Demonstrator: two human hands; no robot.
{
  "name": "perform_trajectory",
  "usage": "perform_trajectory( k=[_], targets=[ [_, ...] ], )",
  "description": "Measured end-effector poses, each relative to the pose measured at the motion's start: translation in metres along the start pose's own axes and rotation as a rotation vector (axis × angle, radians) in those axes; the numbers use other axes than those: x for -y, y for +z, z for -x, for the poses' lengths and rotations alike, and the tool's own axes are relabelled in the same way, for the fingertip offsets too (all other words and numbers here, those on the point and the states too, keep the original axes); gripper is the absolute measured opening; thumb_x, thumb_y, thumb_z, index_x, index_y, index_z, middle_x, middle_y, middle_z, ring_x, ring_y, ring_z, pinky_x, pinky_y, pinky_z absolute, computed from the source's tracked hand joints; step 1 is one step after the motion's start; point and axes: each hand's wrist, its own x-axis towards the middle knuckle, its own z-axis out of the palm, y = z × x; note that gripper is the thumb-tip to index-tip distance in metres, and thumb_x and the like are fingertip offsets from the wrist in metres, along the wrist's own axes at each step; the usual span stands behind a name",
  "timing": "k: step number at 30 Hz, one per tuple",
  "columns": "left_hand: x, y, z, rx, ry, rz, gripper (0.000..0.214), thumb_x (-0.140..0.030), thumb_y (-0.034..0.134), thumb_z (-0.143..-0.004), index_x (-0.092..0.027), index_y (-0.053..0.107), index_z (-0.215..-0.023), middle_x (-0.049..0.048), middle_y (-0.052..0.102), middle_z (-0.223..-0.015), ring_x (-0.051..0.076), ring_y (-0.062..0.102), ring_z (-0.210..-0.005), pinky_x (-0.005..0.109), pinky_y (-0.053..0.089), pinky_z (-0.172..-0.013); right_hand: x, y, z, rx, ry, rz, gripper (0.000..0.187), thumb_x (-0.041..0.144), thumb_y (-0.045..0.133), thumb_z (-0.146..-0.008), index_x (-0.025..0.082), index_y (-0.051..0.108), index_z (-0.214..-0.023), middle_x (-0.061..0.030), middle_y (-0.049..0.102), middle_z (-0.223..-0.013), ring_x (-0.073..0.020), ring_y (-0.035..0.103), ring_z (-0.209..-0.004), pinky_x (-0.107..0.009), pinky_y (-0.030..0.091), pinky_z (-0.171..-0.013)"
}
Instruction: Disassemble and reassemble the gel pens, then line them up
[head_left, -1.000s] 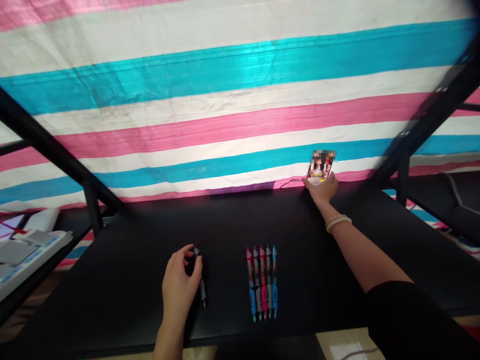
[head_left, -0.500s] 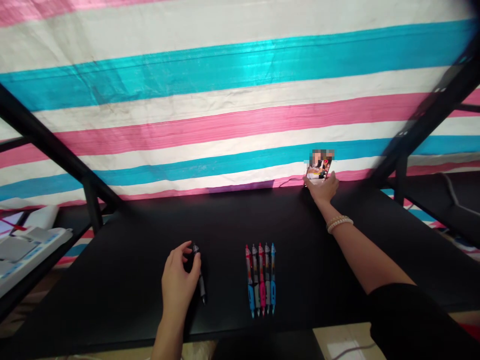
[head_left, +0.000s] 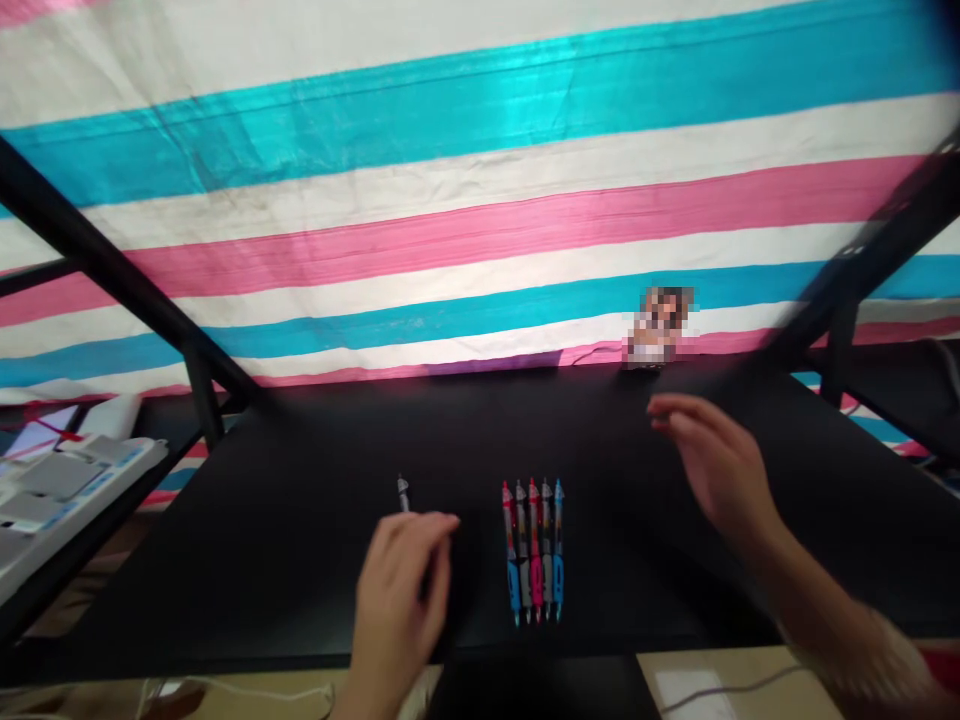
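Observation:
My left hand (head_left: 405,590) hovers over a black pen (head_left: 403,492), hiding its lower part. Its fingers are bent, with a gap between thumb and forefinger, and I see nothing in them. To its right, several click pens (head_left: 535,550) with blue, grey and pink grips lie side by side in a neat row, all pointing the same way. My right hand (head_left: 712,465) is in the air right of the row, slightly blurred, fingers stretched forward and empty. Beyond it a phone (head_left: 656,330) with a pixelated screen leans against the striped sheet, apart from the hand.
The black tabletop (head_left: 330,440) runs back to a pink, white and blue striped sheet (head_left: 375,210). Slanted black frame bars (head_left: 135,270) stand at both sides. A white power strip (head_left: 90,495) with plugs sits at the left. A thin cable (head_left: 596,352) lies by the phone.
My right hand has let go of the phone and drawn back toward me. My left hand has shifted right and nearer, over the lower part of the black pen. The view has shifted slightly.

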Motion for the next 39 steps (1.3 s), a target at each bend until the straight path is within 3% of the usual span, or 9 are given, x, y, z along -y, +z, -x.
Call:
perform_trajectory(
  k=[3,8,14,18,22,25,32,35,39],
  targets=[
    [-0.02,0.011,0.007,0.299,0.234,0.05,0.048,0.003,0.048,-0.094,-0.022,0.066,-0.131,0.0081,0.078,-0.123,0.026,0.064,-0.113,0.04,0.055,-0.093,0.02,-0.001,0.08,0.179,-0.018,-0.071,0.015,0.043,0.066,-0.091,0.036,0.079,-0.094,-0.0053,0.076,-0.093,-0.0335,0.073,-0.09,-0.048,0.062,-0.076],
    [-0.02,0.025,0.005,0.4,0.249,-0.006,0.044,0.009,0.046,-0.09,-0.016,0.069,-0.117,0.0098,0.078,-0.118,0.028,0.063,-0.114,0.041,0.054,-0.092,0.025,0.037,0.142,0.232,-0.112,-0.197,0.016,0.024,0.065,-0.095,0.034,0.076,-0.098,-0.0064,0.072,-0.097,-0.0315,0.068,-0.094,-0.046,0.058,-0.081],
    [-0.008,0.026,-0.002,0.437,0.285,-0.081,0.024,-0.003,0.056,-0.1,-0.022,0.071,-0.104,0.0064,0.072,-0.106,0.025,0.063,-0.109,0.035,0.051,-0.086,0.015,0.049,0.146,0.215,-0.063,-0.229,0.013,0.022,0.064,-0.099,0.03,0.074,-0.1,-0.0037,0.07,-0.091,-0.025,0.068,-0.083,-0.035,0.057,-0.072],
    [-0.003,0.025,-0.008,0.318,0.364,-0.068,0.025,-0.01,0.05,-0.105,-0.022,0.071,-0.099,0.0055,0.075,-0.108,0.022,0.064,-0.109,0.037,0.048,-0.092,0.015,0.041,0.148,0.231,-0.055,-0.237,0.014,0.023,0.059,-0.103,0.026,0.072,-0.101,-0.0035,0.068,-0.091,-0.0214,0.066,-0.083,-0.029,0.054,-0.071],
    [-0.016,0.023,-0.013,0.189,0.356,-0.009,0.035,-0.013,0.038,-0.111,-0.019,0.072,-0.104,0.003,0.075,-0.092,0.02,0.067,-0.097,0.041,0.04,-0.104,0.019,0.042,0.147,0.393,-0.227,-0.22,0.013,0.036,0.064,-0.103,0.027,0.072,-0.109,-0.0049,0.071,-0.097,-0.0246,0.063,-0.094,-0.034,0.053,-0.082],
    [-0.031,0.025,-0.014,0.158,0.325,0.008,0.038,-0.016,0.036,-0.112,-0.018,0.074,-0.107,0.0034,0.074,-0.089,0.019,0.066,-0.087,0.04,0.041,-0.096,0.019,0.046,0.147,0.466,-0.302,-0.156,0.007,0.033,0.07,-0.1,0.027,0.072,-0.103,-0.0023,0.071,-0.088,-0.0229,0.062,-0.086,-0.032,0.051,-0.077],
    [-0.032,0.023,-0.013,0.143,0.314,0.052,0.024,-0.007,0.05,-0.105,-0.015,0.071,-0.114,0.0063,0.076,-0.091,0.02,0.064,-0.079,0.034,0.047,-0.075,0.009,0.044,0.155,0.356,-0.021,-0.193,0.03,0.033,0.057,-0.107,0.023,0.066,-0.081,0.0042,0.054,-0.067,-0.0132,0.053,-0.057,-0.024,0.041,-0.055],
    [-0.025,0.017,-0.007,0.148,0.273,0.095,0.022,-0.007,0.053,-0.103,-0.014,0.069,-0.117,0.0074,0.076,-0.091,0.02,0.064,-0.076,0.032,0.047,-0.07,0.008,0.043,0.153,0.367,-0.023,-0.206,0.045,0.044,0.053,-0.108,0.023,0.06,-0.07,0.0046,0.049,-0.061,-0.0129,0.048,-0.052,-0.024,0.038,-0.051],
    [-0.022,0.016,0.005,0.129,0.186,0.126,0.018,-0.012,0.05,-0.103,-0.016,0.067,-0.109,0.0065,0.072,-0.082,0.02,0.062,-0.067,0.032,0.045,-0.063,0.012,0.045,0.152,0.421,-0.04,-0.196,0.036,0.039,0.063,-0.103,0.022,0.068,-0.072,0.0027,0.056,-0.065,-0.0134,0.052,-0.056,-0.024,0.039,-0.054]
  ],
)
